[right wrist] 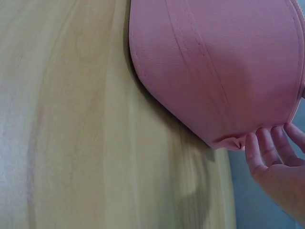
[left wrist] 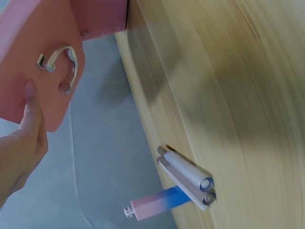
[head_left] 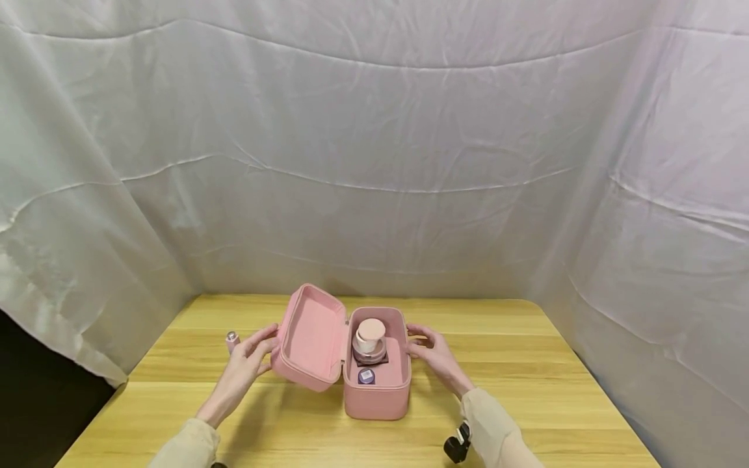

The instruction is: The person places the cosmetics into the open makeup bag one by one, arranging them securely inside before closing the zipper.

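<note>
A pink vanity case (head_left: 377, 402) stands on the table with its lid (head_left: 313, 335) swung out to the left, tilted on its hinges. My left hand (head_left: 242, 361) holds the lid by its outer left side. One finger lies along the outside of the lid beside a metal handle (left wrist: 72, 64) in the left wrist view. At the case's right wall, my right hand (head_left: 434, 354) touches with spread, slightly bent fingers; several fingertips (right wrist: 251, 140) rest by a small puckered tab. Inside the case are a round container with a pale pink top (head_left: 371, 329) and a small purple-capped item (head_left: 366, 376).
Left of the lid, a pink-and-blue stick with a silver tip (left wrist: 155, 204) lies with two whitish, slim tubes (left wrist: 183, 174) on the wooden table (head_left: 497, 364). Grey curtains (head_left: 374, 162) hang behind and along the sides. A black device (head_left: 458, 445) sits at my right wrist.
</note>
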Demonstrator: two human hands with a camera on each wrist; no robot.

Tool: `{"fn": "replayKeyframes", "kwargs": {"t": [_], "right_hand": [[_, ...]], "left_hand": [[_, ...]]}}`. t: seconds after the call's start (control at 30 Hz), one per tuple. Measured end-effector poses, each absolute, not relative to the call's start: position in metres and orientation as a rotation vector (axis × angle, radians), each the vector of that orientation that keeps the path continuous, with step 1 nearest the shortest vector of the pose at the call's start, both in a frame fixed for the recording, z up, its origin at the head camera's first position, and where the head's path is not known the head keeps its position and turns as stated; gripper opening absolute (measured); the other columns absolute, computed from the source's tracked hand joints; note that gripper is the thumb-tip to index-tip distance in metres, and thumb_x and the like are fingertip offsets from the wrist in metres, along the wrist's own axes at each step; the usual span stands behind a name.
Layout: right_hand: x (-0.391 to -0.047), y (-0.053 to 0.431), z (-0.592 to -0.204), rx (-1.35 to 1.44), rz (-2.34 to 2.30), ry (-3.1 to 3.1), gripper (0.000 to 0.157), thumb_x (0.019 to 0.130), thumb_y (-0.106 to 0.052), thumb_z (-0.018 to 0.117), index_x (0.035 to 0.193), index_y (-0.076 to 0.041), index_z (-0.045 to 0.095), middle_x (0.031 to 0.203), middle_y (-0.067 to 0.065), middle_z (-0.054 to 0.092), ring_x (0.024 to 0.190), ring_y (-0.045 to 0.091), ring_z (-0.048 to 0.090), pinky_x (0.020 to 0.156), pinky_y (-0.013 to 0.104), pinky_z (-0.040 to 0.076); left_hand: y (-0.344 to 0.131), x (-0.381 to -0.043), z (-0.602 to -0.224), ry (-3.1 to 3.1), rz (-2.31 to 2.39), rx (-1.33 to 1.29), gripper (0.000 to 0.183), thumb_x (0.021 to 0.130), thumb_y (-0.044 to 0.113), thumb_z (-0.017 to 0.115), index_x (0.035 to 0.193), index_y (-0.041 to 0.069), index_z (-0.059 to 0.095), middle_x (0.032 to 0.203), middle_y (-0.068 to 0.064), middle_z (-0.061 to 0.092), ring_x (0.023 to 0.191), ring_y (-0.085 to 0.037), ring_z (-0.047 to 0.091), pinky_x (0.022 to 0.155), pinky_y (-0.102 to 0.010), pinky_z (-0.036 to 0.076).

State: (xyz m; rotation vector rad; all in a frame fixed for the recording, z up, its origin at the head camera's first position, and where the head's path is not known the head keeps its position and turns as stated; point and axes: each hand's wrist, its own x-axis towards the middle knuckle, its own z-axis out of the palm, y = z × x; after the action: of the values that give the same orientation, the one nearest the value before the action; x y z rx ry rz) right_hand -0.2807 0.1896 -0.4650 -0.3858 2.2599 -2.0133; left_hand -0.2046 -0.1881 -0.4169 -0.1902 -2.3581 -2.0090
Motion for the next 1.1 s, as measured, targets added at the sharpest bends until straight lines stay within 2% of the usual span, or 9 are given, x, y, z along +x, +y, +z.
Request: {"fn": "replayKeyframes", "kwargs": {"t": [0.13, 0.27, 0.37, 0.47, 0.57, 0.67, 0.77, 0.93, 1.1], "right_hand": [[-0.280, 0.191, -0.467, -0.431, -2.017, 2.241, 0.055, 0.095, 0.000, 0.058, 0.145, 0.015, 0.039, 0.145, 0.037, 0.044, 0.122, 0.033, 0.058, 0.084, 0.019, 0.055], [-0.280, 0.192, -0.469, -0.453, -2.031, 2.216, 0.055, 0.096, 0.002, 0.056, 0.145, 0.016, 0.037, 0.146, 0.039, 0.041, 0.117, 0.023, 0.060, 0.083, 0.020, 0.056], [-0.281, 0.193, -0.470, -0.451, -2.053, 2.177, 0.055, 0.096, 0.002, 0.055, 0.146, 0.015, 0.036, 0.146, 0.039, 0.041, 0.115, 0.019, 0.060, 0.084, 0.020, 0.056], [-0.281, 0.194, -0.471, -0.459, -2.056, 2.157, 0.055, 0.096, 0.001, 0.055, 0.147, 0.014, 0.036, 0.147, 0.039, 0.041, 0.116, 0.021, 0.060, 0.085, 0.021, 0.056], [-0.281, 0.195, -0.473, -0.469, -2.049, 2.156, 0.056, 0.097, -0.001, 0.055, 0.148, 0.013, 0.036, 0.148, 0.038, 0.040, 0.119, 0.025, 0.059, 0.087, 0.022, 0.056], [-0.280, 0.195, -0.473, -0.481, -2.052, 2.153, 0.057, 0.097, -0.002, 0.056, 0.148, 0.014, 0.036, 0.148, 0.039, 0.040, 0.120, 0.027, 0.058, 0.088, 0.023, 0.056], [-0.279, 0.194, -0.473, -0.481, -2.061, 2.150, 0.057, 0.097, -0.003, 0.057, 0.147, 0.014, 0.036, 0.147, 0.039, 0.040, 0.118, 0.023, 0.058, 0.088, 0.022, 0.056], [-0.279, 0.193, -0.474, -0.477, -2.051, 2.175, 0.055, 0.097, -0.001, 0.057, 0.146, 0.015, 0.037, 0.147, 0.038, 0.041, 0.115, 0.016, 0.059, 0.086, 0.020, 0.056], [-0.279, 0.193, -0.475, -0.500, -2.055, 2.176, 0.054, 0.098, -0.001, 0.056, 0.146, 0.016, 0.036, 0.146, 0.040, 0.040, 0.113, 0.015, 0.059, 0.086, 0.020, 0.056]], "left_hand": [[-0.199, -0.213, -0.421, -2.347, -1.955, -0.221, 0.056, 0.110, 0.027, 0.037, 0.151, -0.011, 0.031, 0.153, -0.033, 0.040, 0.106, 0.010, 0.058, 0.096, -0.014, 0.052], [-0.215, -0.222, -0.429, -2.454, -1.641, -0.134, 0.050, 0.107, 0.023, 0.048, 0.146, -0.008, 0.044, 0.139, -0.032, 0.055, 0.101, 0.003, 0.062, 0.089, -0.011, 0.051], [-0.225, -0.229, -0.435, -2.551, -1.341, -0.095, 0.043, 0.100, 0.015, 0.059, 0.137, -0.008, 0.053, 0.123, -0.027, 0.066, 0.101, -0.013, 0.067, 0.085, -0.018, 0.054], [-0.231, -0.235, -0.443, -2.606, -1.093, -0.144, 0.038, 0.094, 0.005, 0.064, 0.128, -0.011, 0.058, 0.107, -0.024, 0.071, 0.095, -0.029, 0.069, 0.082, -0.031, 0.059], [-0.233, -0.239, -0.451, -2.642, -0.869, -0.206, 0.033, 0.090, 0.002, 0.067, 0.119, -0.012, 0.062, 0.095, -0.019, 0.072, 0.085, -0.030, 0.069, 0.077, -0.042, 0.060], [-0.233, -0.242, -0.458, -2.680, -0.685, -0.267, 0.030, 0.087, 0.002, 0.070, 0.113, -0.011, 0.065, 0.092, -0.017, 0.070, 0.082, -0.031, 0.068, 0.075, -0.049, 0.059], [-0.231, -0.245, -0.465, -2.721, -0.522, -0.294, 0.026, 0.084, 0.002, 0.074, 0.108, -0.005, 0.069, 0.092, -0.017, 0.069, 0.081, -0.033, 0.067, 0.072, -0.051, 0.059], [-0.225, -0.247, -0.470, -2.767, -0.375, -0.285, 0.013, 0.080, 0.002, 0.077, 0.090, 0.000, 0.069, 0.087, -0.016, 0.068, 0.076, -0.035, 0.068, 0.065, -0.051, 0.059], [-0.221, -0.248, -0.472, -2.836, -0.370, -0.218, 0.009, 0.082, -0.004, 0.070, 0.077, 0.002, 0.066, 0.083, -0.015, 0.067, 0.072, -0.035, 0.068, 0.061, -0.050, 0.059]]}}
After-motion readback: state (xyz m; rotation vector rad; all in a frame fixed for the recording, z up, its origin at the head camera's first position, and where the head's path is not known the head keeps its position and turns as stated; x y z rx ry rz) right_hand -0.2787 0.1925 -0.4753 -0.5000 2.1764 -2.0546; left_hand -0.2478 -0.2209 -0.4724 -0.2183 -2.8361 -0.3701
